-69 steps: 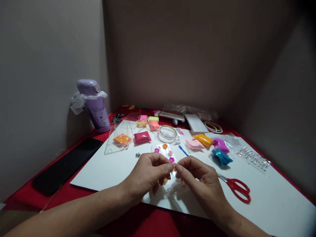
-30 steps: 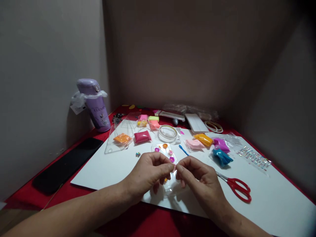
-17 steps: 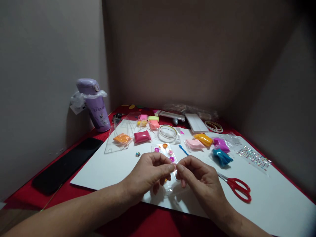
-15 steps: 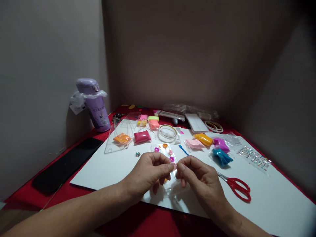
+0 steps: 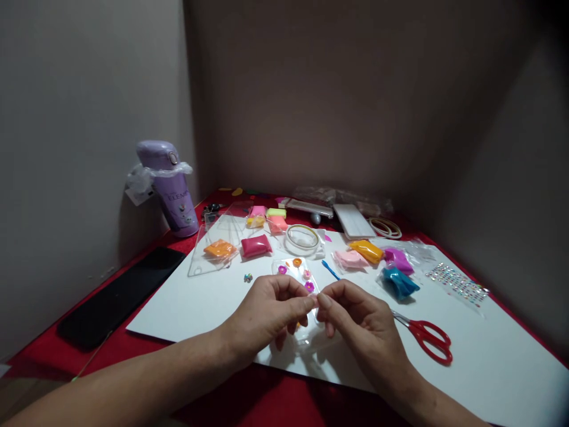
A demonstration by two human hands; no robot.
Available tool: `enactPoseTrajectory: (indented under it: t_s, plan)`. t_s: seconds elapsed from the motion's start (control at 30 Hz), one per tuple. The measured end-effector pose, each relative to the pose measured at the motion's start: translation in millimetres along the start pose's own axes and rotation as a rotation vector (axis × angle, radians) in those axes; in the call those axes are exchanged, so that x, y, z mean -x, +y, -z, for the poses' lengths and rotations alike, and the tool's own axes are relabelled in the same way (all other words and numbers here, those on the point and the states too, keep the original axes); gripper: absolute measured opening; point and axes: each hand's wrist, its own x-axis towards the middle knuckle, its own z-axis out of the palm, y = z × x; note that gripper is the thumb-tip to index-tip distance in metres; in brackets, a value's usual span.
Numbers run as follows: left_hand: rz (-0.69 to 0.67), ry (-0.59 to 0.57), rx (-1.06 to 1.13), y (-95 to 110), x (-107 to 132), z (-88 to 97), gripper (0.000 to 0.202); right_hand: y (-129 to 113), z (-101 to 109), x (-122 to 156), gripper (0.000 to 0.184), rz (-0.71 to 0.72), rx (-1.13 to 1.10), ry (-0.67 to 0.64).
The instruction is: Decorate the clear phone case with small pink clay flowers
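My left hand [image 5: 284, 308] and my right hand [image 5: 351, 317] meet fingertip to fingertip, both closed in a pinch. Between them shows a tiny pink piece [image 5: 315, 299] that looks like modelling clay, mostly hidden by the fingers. Under the hands lies a clear phone case [image 5: 291, 271] with small flowers on it: an orange flower [image 5: 297, 263], a magenta flower [image 5: 282, 270] and a purple flower [image 5: 309, 286] among them. A blue modelling tool [image 5: 329, 270] rests just beyond my right hand. The near part of the case is partly covered by my hands.
On the white board [image 5: 178, 314] lie red-handled scissors [image 5: 429, 341], a tape roll [image 5: 302, 239], a teal clay packet [image 5: 400, 283], a red clay packet [image 5: 256, 245] and a rhinestone sheet [image 5: 460, 283]. A black phone [image 5: 120, 296] and a purple bottle [image 5: 171, 190] stand left.
The fingertips have shifted very slightly around the tiny pink piece, with the right thumb a touch lower. Everything else lies as before.
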Motion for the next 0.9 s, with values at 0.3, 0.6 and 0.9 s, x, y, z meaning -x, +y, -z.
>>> enactPoseTrajectory:
  t_s: [0.3, 0.6, 0.9]
  plan:
    - [-0.016, -0.01, -0.008, 2.6, 1.5, -0.5, 0.033, -6.4, 7.7, -5.7, 0.027, -0.073, -0.087, -0.014]
    - [-0.107, 0.079, -0.036, 9.2, 7.4, -0.8, 0.023, -11.4, 31.5, -6.0, 0.025, -0.377, 0.08, -0.209]
    - [-0.178, 0.077, -0.2, 10.2, 7.7, 0.4, 0.01, -3.6, 28.1, 16.1, 0.027, -0.48, 0.155, -0.246]
